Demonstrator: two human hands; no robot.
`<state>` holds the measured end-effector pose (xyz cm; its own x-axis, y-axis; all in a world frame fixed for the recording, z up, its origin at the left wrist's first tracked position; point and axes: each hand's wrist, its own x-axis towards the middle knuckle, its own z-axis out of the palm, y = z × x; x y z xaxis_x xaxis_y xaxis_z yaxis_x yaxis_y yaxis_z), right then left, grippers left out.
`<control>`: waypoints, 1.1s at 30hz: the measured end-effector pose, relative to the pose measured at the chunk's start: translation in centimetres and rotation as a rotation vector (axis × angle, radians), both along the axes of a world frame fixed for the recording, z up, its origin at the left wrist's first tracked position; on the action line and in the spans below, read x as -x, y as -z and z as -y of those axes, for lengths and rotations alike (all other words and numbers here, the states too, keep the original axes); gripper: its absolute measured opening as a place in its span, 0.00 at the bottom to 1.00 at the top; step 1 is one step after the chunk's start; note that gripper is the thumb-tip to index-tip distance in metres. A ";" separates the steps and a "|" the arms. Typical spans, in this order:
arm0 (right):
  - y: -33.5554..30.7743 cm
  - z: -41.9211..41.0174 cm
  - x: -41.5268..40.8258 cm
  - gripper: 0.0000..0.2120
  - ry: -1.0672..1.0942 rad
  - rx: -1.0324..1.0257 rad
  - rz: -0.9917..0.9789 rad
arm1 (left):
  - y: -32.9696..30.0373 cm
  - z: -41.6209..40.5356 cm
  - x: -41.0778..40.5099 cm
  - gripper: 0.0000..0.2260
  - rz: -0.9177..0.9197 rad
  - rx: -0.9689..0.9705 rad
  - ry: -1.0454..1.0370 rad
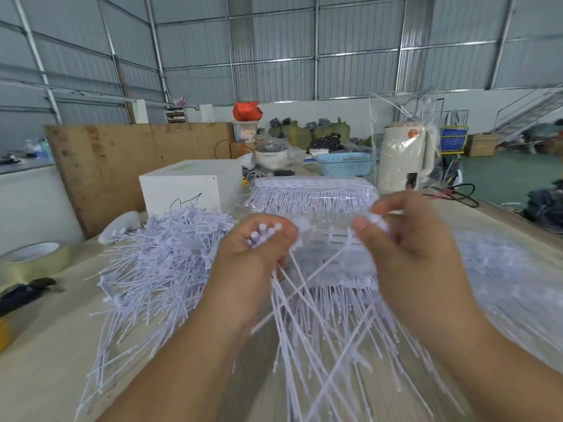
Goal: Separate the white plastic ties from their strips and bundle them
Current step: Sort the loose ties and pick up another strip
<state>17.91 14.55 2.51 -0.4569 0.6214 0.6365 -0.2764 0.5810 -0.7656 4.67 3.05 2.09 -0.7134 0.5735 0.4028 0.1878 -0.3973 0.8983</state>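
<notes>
While left hand (259, 248) grips ties (304, 300), right hand (408, 239) pinches some.

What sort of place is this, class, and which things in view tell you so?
Probably a warehouse or small factory workshop: corrugated metal walls on steel framing, stuffed green sacks along the far wall, and a worktable heaped with white plastic ties.

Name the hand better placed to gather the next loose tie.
Probably left: the left hand already grips the bunch of loose ties, while the right hand pinches tie heads above the strip.
</notes>
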 end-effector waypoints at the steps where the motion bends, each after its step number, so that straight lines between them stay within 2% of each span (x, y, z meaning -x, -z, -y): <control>1: -0.4 -0.5 -0.3 0.07 0.033 0.003 -0.018 | -0.1 0.2 0.4 0.01 0.021 0.009 -0.029; 2: -0.7 -0.9 -0.6 0.08 0.027 0.013 -0.019 | -0.3 0.4 0.7 0.01 0.018 0.023 -0.025; 4: -1.1 -1.4 -1.0 0.13 -0.122 0.034 0.056 | -0.5 0.7 1.0 0.04 -0.032 0.043 0.060; 8: -0.5 -0.8 -0.9 0.18 -0.429 -0.098 0.382 | -0.2 0.6 0.0 0.06 -0.216 0.139 0.271; 10: -0.2 -0.6 -0.6 0.18 -0.457 -0.130 0.445 | -0.1 0.8 -0.2 0.09 -0.255 0.176 0.376; 15: 0.1 -0.6 -0.3 0.28 -0.480 -0.127 0.474 | -0.4 1.4 0.1 0.12 -0.284 0.325 0.572; 19: 0.2 -0.3 -0.4 0.23 -0.490 -0.212 0.477 | -0.6 1.8 0.5 0.13 -0.341 0.427 0.657; 23: 0.3 -0.3 -0.3 0.20 -0.396 -0.233 0.485 | -0.7 1.9 0.7 0.13 -0.338 0.455 0.666; 28: 0.2 -0.5 -0.5 0.31 -0.208 -0.312 0.612 | -0.5 1.5 0.9 0.09 -0.319 0.388 0.483; 33: -0.2 0.0 -0.4 0.27 -0.149 -0.228 0.512 | -0.3 1.0 0.3 0.08 -0.294 0.271 0.341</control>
